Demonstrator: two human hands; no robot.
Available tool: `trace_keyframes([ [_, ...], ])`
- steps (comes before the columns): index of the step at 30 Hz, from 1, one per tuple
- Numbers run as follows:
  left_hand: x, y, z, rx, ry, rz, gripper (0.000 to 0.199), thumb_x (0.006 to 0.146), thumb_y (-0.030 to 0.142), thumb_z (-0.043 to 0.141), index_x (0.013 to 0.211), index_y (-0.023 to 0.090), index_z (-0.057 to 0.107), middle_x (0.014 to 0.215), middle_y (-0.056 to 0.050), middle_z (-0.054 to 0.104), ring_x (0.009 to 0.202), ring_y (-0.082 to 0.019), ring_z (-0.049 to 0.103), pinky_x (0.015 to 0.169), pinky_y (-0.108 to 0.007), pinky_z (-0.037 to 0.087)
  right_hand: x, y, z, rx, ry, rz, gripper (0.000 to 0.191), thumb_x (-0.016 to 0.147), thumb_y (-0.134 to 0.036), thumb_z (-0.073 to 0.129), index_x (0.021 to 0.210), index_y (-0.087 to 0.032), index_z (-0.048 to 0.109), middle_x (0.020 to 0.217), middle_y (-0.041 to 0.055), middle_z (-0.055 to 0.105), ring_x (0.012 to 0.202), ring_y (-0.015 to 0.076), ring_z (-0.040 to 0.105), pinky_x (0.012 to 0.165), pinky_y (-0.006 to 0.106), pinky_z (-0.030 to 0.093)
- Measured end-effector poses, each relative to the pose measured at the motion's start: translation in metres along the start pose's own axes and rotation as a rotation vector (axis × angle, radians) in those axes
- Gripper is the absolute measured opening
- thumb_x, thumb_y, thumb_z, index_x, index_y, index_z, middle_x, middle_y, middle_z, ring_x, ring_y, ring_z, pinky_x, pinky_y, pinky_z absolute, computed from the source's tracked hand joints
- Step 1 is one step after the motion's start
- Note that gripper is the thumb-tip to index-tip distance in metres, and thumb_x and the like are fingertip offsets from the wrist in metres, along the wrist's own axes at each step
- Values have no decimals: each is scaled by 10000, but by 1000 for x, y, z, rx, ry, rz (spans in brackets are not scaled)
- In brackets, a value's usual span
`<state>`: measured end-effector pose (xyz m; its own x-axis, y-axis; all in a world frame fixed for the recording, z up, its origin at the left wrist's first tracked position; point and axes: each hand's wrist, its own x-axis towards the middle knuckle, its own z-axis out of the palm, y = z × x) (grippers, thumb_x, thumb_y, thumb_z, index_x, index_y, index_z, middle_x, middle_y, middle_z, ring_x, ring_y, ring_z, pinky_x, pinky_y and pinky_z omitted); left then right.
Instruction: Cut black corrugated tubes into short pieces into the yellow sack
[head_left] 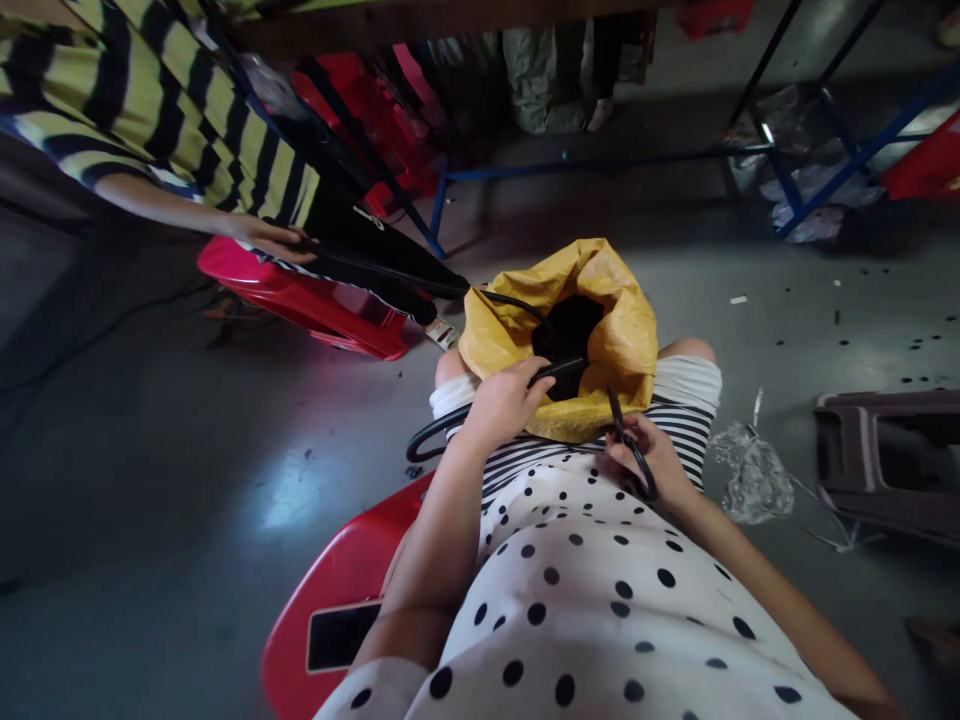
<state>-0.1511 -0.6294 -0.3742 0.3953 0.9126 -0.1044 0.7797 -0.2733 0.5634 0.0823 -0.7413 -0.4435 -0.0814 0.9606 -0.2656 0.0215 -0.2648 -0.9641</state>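
Over the mouth of a yellow sack (626, 345) set between two knees (688, 352), a black ribbed tube (564, 369) lies in the left hand (510, 400), its fingers curled around it, while those of the right hand (651, 455) grip dark scissors (619, 422), though their seat in the handles is partly hidden. The tube looks light and springy, likely best held just above the sack's crumpled rim; open floor (172, 480) stretches leftward beyond the red stool (322, 560).
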Motion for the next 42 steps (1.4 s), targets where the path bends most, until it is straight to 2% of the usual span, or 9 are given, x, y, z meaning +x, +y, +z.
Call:
trace_keyframes([
  [4,2,0,-2,-42,85,14,273,1010,332,557,1232,231,680,1216,-59,754,1132,-238,702,989,-337,539,24,-12,5,24,-36,-17,501,871,-703,668,978,-250,486,807,-23,592,611,133,570,603,293,499],
  [8,0,-2,0,-48,125,-1,274,1005,326,569,1227,223,691,1222,-62,756,1134,-236,702,990,-336,541,32,-17,16,20,-92,48,495,882,-693,655,992,-245,475,785,-41,565,589,127,578,578,284,470],
  [13,-5,-6,6,-62,118,3,271,1000,311,571,1226,231,696,1235,-62,753,1159,-235,693,1019,-345,537,31,-19,26,-44,-105,80,483,889,-683,652,960,-249,455,757,-47,572,583,128,577,582,283,470],
  [22,-4,-8,10,-70,93,19,255,986,279,593,1212,221,698,1208,-64,762,1132,-237,702,1006,-350,539,46,-31,28,-209,-90,112,488,853,-685,678,945,-252,473,646,-64,564,522,147,580,519,271,441],
  [26,-3,-11,14,-73,78,37,264,992,282,583,1216,213,704,1219,-66,761,1134,-240,703,1007,-353,540,50,-32,30,-277,-84,143,500,850,-705,664,939,-252,471,658,-63,587,502,147,598,497,258,440],
  [32,-4,-13,17,-83,52,4,269,990,277,584,1228,235,702,1253,-53,754,1171,-237,694,1027,-349,536,51,-28,34,-260,-70,159,508,869,-728,629,884,-251,454,612,-63,576,440,145,582,436,244,412],
  [37,-17,-22,15,-68,107,-8,282,992,308,596,1228,183,689,1214,-92,755,1126,-252,703,991,-366,552,49,-26,36,-252,-45,99,533,858,-747,634,817,-246,457,526,-64,513,412,129,502,415,234,336],
  [42,-36,-35,17,-30,167,5,259,1003,284,570,1204,183,697,1152,-96,765,1073,-250,719,947,-366,572,45,-24,39,-218,-64,57,562,841,-768,635,770,-243,448,514,-54,472,433,123,450,418,243,293],
])
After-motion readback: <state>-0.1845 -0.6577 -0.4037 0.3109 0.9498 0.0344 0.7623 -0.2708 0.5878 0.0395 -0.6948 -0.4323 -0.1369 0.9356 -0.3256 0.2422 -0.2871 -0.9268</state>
